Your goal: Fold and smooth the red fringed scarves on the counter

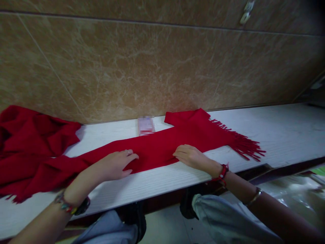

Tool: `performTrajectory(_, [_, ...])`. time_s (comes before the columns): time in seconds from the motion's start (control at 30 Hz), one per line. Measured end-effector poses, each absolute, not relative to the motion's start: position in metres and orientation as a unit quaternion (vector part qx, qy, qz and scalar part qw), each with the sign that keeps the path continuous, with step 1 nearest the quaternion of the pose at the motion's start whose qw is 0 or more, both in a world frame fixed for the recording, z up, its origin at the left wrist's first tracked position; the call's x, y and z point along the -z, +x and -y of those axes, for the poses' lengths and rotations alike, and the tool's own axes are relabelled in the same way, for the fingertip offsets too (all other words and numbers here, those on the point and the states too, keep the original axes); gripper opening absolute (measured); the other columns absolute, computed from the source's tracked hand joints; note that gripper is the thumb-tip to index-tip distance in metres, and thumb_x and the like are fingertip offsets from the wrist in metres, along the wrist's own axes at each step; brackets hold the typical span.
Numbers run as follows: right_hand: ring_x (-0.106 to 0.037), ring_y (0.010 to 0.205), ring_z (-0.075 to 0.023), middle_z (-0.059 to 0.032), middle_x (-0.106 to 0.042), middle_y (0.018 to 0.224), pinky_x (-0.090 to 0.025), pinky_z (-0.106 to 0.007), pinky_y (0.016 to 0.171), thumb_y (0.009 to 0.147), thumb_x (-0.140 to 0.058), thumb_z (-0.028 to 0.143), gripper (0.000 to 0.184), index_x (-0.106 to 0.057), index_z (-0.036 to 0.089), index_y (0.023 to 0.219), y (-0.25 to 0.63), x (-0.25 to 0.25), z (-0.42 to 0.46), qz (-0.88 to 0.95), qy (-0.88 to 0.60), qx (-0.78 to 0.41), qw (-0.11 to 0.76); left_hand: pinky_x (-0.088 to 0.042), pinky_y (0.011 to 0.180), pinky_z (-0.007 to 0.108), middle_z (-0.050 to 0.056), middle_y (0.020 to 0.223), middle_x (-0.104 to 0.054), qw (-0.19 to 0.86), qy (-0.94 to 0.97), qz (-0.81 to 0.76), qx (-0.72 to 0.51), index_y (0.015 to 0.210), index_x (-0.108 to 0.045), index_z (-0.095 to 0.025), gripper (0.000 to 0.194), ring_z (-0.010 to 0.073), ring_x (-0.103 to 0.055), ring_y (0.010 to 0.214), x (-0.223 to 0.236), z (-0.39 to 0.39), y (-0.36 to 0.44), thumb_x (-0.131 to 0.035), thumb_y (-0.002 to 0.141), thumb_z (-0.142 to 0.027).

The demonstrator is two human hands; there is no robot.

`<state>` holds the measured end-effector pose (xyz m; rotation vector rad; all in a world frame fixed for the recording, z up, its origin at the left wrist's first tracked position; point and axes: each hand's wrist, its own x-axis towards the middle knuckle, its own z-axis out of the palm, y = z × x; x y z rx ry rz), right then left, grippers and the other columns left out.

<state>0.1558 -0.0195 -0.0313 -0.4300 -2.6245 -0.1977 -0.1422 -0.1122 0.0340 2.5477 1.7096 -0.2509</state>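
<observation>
A red scarf [154,149] stretches lengthwise along a white table, its fringed end fanned out to the right. A folded part of it overlaps near the wall. My left hand [114,164] rests on the scarf's left half, thumb and fingers apart. At the near edge, right of the middle, my right hand [189,156] has its fingers pressed together on the cloth. Toward the left the scarf runs wrinkled into a crumpled heap of red cloth [30,135]; whether they are one piece I cannot tell.
A small blurred packet or card [145,125] lies behind the scarf, against the brown tiled wall [142,67]. The white table [274,132] is narrow and ends just in front of my knees. Clear plastic [297,195] shows at the lower right, and a hook [246,13] hangs on the wall.
</observation>
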Motion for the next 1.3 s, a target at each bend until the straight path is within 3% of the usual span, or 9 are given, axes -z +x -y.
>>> performTrajectory(0.07, [-0.055, 0.081, -0.0152, -0.0074, -0.063, 0.086, -0.044, -0.03, 0.076, 0.086, -0.041, 0.017, 0.022, -0.063, 0.015, 0.089, 0.157, 0.03, 0.02, 0.957, -0.162, 0.074, 0.23, -0.042, 0.084, 0.035, 0.011, 0.117, -0.053, 0.018, 0.847, -0.524, 0.086, 0.113, -0.051, -0.023, 0.039, 0.0243, -0.053, 0.102, -0.028, 0.108, -0.12, -0.049, 0.076, -0.035])
performTrajectory(0.2, [-0.055, 0.08, -0.0146, -0.0068, -0.063, 0.083, -0.045, -0.029, 0.073, 0.086, -0.042, 0.019, 0.021, -0.062, 0.015, 0.088, 0.157, 0.027, 0.02, 0.95, -0.167, 0.047, 0.26, -0.045, 0.077, 0.034, 0.013, 0.107, -0.058, -0.052, 0.854, -0.511, 0.082, 0.105, -0.056, -0.019, 0.029, 0.024, -0.056, 0.094, -0.018, 0.104, -0.103, -0.04, 0.081, -0.022])
performTrajectory(0.47, [-0.055, 0.078, -0.0145, -0.0057, -0.063, 0.082, -0.044, -0.029, 0.074, 0.085, -0.044, 0.018, 0.018, -0.062, 0.016, 0.085, 0.155, 0.026, 0.02, 0.953, -0.165, 0.034, 0.252, -0.048, 0.071, 0.034, 0.014, 0.108, -0.058, -0.102, 0.799, -0.581, 0.113, 0.108, -0.055, -0.019, 0.041, 0.0253, -0.058, 0.094, -0.023, 0.114, -0.097, -0.037, 0.076, -0.002])
performTrajectory(0.7, [-0.055, 0.079, -0.0142, -0.0056, -0.063, 0.082, -0.044, -0.028, 0.074, 0.086, -0.044, 0.02, 0.018, -0.062, 0.016, 0.086, 0.166, 0.022, 0.019, 0.946, -0.156, 0.028, 0.284, -0.05, 0.066, 0.032, 0.012, 0.1, -0.061, -0.098, 0.811, -0.565, 0.114, 0.105, -0.057, -0.02, 0.039, 0.0233, -0.061, 0.087, -0.032, 0.128, -0.098, -0.037, 0.077, -0.002])
performTrajectory(0.87, [-0.054, 0.079, -0.0151, -0.0047, -0.062, 0.083, -0.043, -0.028, 0.074, 0.086, -0.043, 0.018, 0.019, -0.062, 0.017, 0.087, 0.17, 0.022, 0.025, 0.966, -0.153, 0.048, 0.204, -0.051, 0.066, 0.035, 0.015, 0.104, -0.06, -0.101, 0.821, -0.546, 0.133, 0.104, -0.057, -0.016, 0.039, 0.0257, -0.06, 0.091, -0.023, 0.13, -0.099, -0.036, 0.075, 0.001])
performTrajectory(1.0, [-0.053, 0.084, -0.0159, -0.0073, -0.06, 0.093, -0.042, -0.028, 0.075, 0.085, -0.045, 0.019, 0.019, -0.058, 0.016, 0.098, 0.166, 0.023, 0.03, 0.951, -0.193, 0.094, 0.221, -0.052, 0.067, 0.036, 0.015, 0.104, -0.06, -0.111, 0.82, -0.547, 0.123, 0.105, -0.056, -0.015, 0.036, 0.0262, -0.06, 0.091, -0.017, 0.128, -0.096, -0.039, 0.076, -0.001])
performTrajectory(1.17, [-0.051, 0.077, -0.0168, -0.0063, -0.059, 0.082, -0.039, -0.03, 0.069, 0.084, -0.045, 0.013, 0.015, -0.06, 0.014, 0.087, 0.164, 0.019, 0.029, 0.964, -0.156, 0.156, 0.15, -0.052, 0.066, 0.035, 0.014, 0.099, -0.062, -0.135, 0.821, -0.546, 0.101, 0.101, -0.058, -0.016, 0.029, 0.0248, -0.06, 0.089, -0.016, 0.123, -0.092, -0.038, 0.081, -0.007])
performTrajectory(1.3, [-0.049, 0.072, -0.0158, -0.0056, -0.057, 0.076, -0.036, -0.029, 0.066, 0.085, -0.043, 0.013, 0.016, -0.059, 0.014, 0.085, 0.164, 0.016, 0.028, 0.959, -0.169, 0.165, 0.154, -0.051, 0.065, 0.031, 0.011, 0.093, -0.063, -0.136, 0.815, -0.554, 0.097, 0.098, -0.058, -0.016, 0.029, 0.0227, -0.061, 0.085, -0.018, 0.121, -0.093, -0.037, 0.082, -0.006])
